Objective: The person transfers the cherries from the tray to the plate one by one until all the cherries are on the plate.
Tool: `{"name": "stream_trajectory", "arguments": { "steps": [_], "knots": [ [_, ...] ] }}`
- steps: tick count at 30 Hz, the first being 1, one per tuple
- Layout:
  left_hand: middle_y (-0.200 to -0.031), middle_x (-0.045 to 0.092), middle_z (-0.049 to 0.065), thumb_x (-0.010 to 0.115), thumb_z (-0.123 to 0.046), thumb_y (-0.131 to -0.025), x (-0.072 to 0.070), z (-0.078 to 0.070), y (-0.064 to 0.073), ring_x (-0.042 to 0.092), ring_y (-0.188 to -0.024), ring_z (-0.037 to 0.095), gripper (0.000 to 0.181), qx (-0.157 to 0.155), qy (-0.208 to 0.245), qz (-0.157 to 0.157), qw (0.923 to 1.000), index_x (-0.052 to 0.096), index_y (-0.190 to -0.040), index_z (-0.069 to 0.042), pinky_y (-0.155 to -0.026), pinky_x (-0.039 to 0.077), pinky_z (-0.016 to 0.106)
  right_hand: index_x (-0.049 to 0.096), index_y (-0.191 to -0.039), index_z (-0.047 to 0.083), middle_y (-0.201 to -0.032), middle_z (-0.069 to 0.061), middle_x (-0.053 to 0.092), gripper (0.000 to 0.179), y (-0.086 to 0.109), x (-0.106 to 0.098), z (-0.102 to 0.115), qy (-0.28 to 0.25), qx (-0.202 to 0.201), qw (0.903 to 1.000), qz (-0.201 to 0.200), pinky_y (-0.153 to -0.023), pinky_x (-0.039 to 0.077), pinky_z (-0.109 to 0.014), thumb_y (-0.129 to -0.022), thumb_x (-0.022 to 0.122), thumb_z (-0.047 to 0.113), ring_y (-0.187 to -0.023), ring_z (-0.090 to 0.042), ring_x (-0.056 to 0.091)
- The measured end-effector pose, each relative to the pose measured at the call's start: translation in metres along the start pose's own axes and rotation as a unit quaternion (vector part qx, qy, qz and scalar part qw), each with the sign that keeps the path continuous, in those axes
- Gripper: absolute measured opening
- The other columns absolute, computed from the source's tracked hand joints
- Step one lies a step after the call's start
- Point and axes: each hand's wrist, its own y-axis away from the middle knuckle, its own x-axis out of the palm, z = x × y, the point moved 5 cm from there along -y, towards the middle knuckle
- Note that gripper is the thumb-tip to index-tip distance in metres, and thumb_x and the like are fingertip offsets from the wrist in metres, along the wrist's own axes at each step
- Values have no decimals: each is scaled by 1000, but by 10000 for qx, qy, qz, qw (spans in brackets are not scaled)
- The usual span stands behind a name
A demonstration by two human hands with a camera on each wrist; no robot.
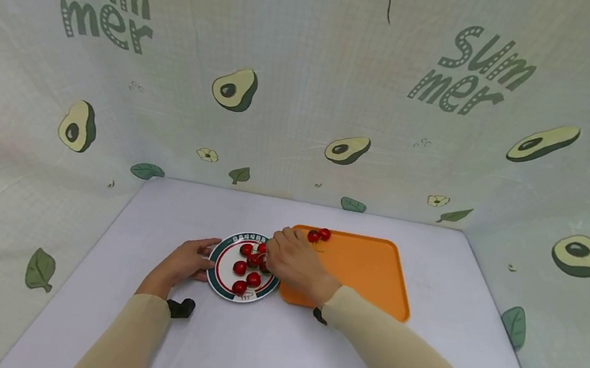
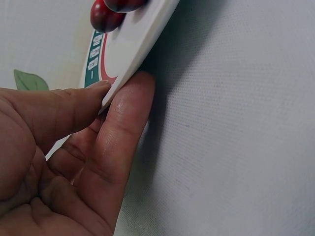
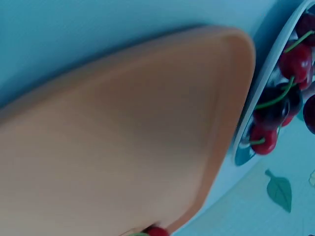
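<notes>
A white plate (image 1: 225,275) with a green-and-red rim bears several dark red cherries (image 1: 240,268), some with green stems. My left hand (image 1: 188,262) pinches its left rim; in the left wrist view the thumb (image 2: 64,110) is on top and a finger (image 2: 125,118) underneath. Over the plate's right edge, my right hand (image 1: 296,262) is bent down with curled fingers. Its fingertips are mostly hidden, but a cherry (image 3: 309,114) at the right wrist view's edge appears raised in their grip. Beside the plate lies an orange tray (image 1: 362,267) with two cherries (image 1: 319,235) at its far left corner.
The tray's raised rim (image 3: 231,73) stands close to the plate's right side. A white cloth (image 1: 261,354) covers the table. Behind and at the sides hangs a pale curtain (image 1: 301,54) printed with avocados, leaves and lettering.
</notes>
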Motion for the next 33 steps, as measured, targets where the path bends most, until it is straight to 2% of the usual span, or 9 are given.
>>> {"name": "stream_trajectory", "arguments": {
  "steps": [7,11,15,24,33],
  "knots": [
    [-142,52,23,66,2,-98,-1,-6,4,68,-81,20,68,56,-66,31,10000,45,-161,-15,-71,64,31,63,-109,11,-97,-2,61,21,-13,3,23,30,-145,9999,26,-79,43,-30,-103,64,31,-92,-20,49],
    [-142,51,24,65,3,-98,-1,-7,6,67,-83,20,67,85,-21,66,9999,45,-160,-13,-71,64,32,64,-114,9,-101,-2,63,33,-18,7,35,-6,-209,9998,-27,-80,45,-29,-100,71,38,-94,-20,51],
    [-139,53,24,65,4,-98,0,-5,7,67,-84,20,67,43,5,48,10000,46,-160,-13,-72,65,33,63,-115,10,-101,-2,63,31,-21,12,44,-83,-149,9998,-60,-80,45,-29,-102,67,38,-94,-20,52],
    [-137,54,23,66,4,-97,0,-5,7,67,-84,20,67,65,30,-6,10000,47,-159,-12,-71,65,33,61,-105,12,-93,0,58,21,-18,17,52,-142,-13,9997,-208,-75,37,-28,-103,61,33,-89,-19,48],
    [-138,54,24,66,4,-97,1,-5,6,67,-84,20,68,89,108,40,9999,46,-160,-12,-72,65,33,62,-106,12,-94,0,58,21,-17,19,51,-168,34,9998,-131,-77,36,-29,-105,57,33,-90,-19,48]
  ]
}}
